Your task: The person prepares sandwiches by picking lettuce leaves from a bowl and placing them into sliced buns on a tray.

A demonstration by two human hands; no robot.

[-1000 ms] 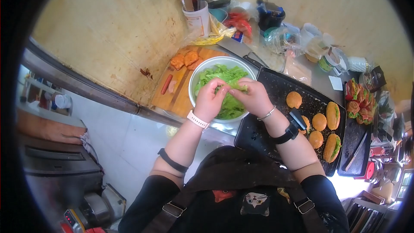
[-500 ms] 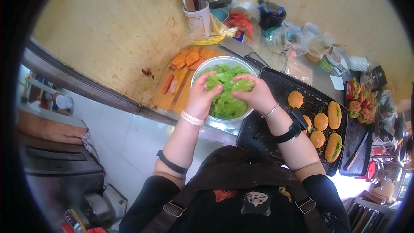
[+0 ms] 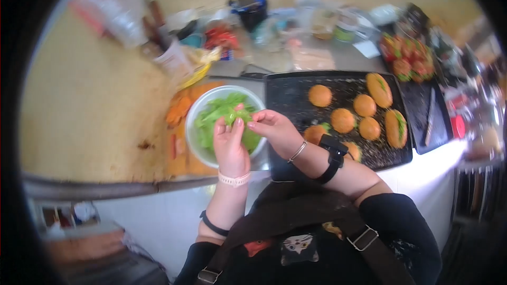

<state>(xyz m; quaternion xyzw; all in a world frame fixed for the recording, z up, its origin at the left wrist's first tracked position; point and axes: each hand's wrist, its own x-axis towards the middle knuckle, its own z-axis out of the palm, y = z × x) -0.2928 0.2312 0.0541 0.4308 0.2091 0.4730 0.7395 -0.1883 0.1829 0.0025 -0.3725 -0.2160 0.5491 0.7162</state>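
A white bowl (image 3: 196, 145) full of green lettuce (image 3: 214, 116) stands on the counter in front of me. My left hand (image 3: 230, 145) and my right hand (image 3: 272, 129) meet over the bowl's right side, both pinching one lettuce leaf (image 3: 237, 116) between the fingertips. To the right lies a black tray (image 3: 288, 97) with several round buns (image 3: 320, 95) and long filled rolls (image 3: 379, 89). The picture is blurred.
A wooden board (image 3: 182, 150) with orange fried pieces (image 3: 179, 110) lies left of the bowl. Cups, bags and containers (image 3: 248, 13) crowd the back of the counter. A dark board with a knife (image 3: 429, 116) and a box of red-green food (image 3: 406, 55) sit at right.
The view has swung, so the bowl and tray now sit more level and central. My hands have lifted from the lettuce heap and hold a single leaf at the bowl's right side.
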